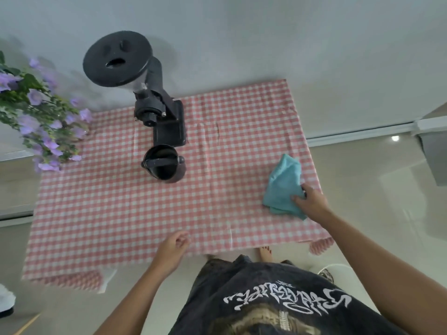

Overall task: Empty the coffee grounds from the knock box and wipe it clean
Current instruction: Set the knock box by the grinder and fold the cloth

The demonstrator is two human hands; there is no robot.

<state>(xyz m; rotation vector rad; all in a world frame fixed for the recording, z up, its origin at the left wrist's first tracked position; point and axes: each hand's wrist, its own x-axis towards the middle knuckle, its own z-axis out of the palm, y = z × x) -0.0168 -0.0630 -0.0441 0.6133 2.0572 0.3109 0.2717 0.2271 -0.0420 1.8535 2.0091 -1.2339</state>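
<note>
The black knock box (164, 165) stands upright in the middle of the table, a bar across its open top; its inside looks dark. A crumpled light-blue cloth (283, 187) lies near the table's right edge. My right hand (310, 201) rests on the cloth's near corner with fingers closed on it. Over the table's near edge hovers my left hand (173, 247), fingers loosely curled and holding nothing, well short of the knock box.
A black coffee grinder (145, 93) with a round lid stands just behind the knock box. Purple flowers (41, 117) lean in at the far left. A pink checked tablecloth (121, 213) covers the table; its right corner hangs over the tiled floor.
</note>
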